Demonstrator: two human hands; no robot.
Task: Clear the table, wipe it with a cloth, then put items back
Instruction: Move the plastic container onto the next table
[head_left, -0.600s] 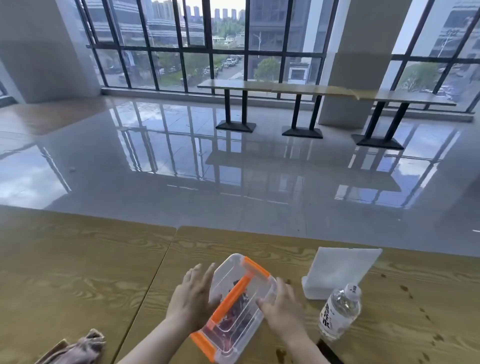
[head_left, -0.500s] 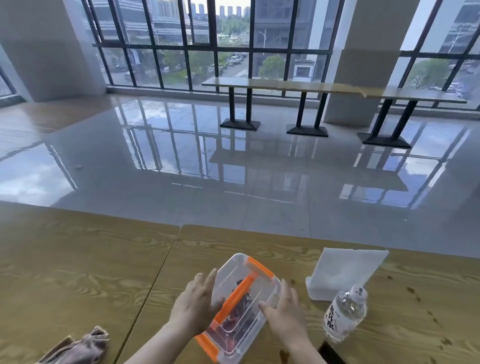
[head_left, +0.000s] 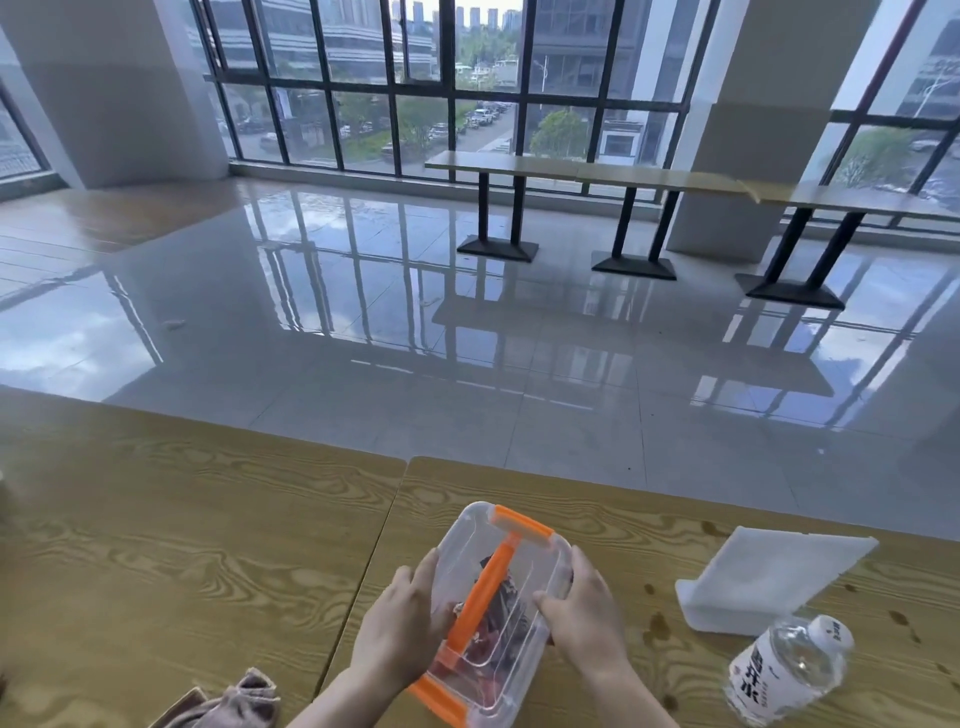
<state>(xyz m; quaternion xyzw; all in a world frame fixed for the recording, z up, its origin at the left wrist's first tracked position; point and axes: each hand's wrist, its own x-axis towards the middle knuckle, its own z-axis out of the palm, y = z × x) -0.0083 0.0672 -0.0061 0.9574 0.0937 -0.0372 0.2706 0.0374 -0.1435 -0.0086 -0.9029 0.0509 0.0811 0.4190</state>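
Centrally, the left hand (head_left: 402, 621) and right hand (head_left: 582, 613) clamp opposite sides of a clear orange-handled storage box (head_left: 498, 551), on or just above the desk (head_left: 623, 525), likely to carry it off level.

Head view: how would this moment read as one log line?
left hand and right hand: gripping clear plastic box with orange handle | nearby: clear water bottle, white folded stand, crumpled pinkish cloth | wooden table: stained
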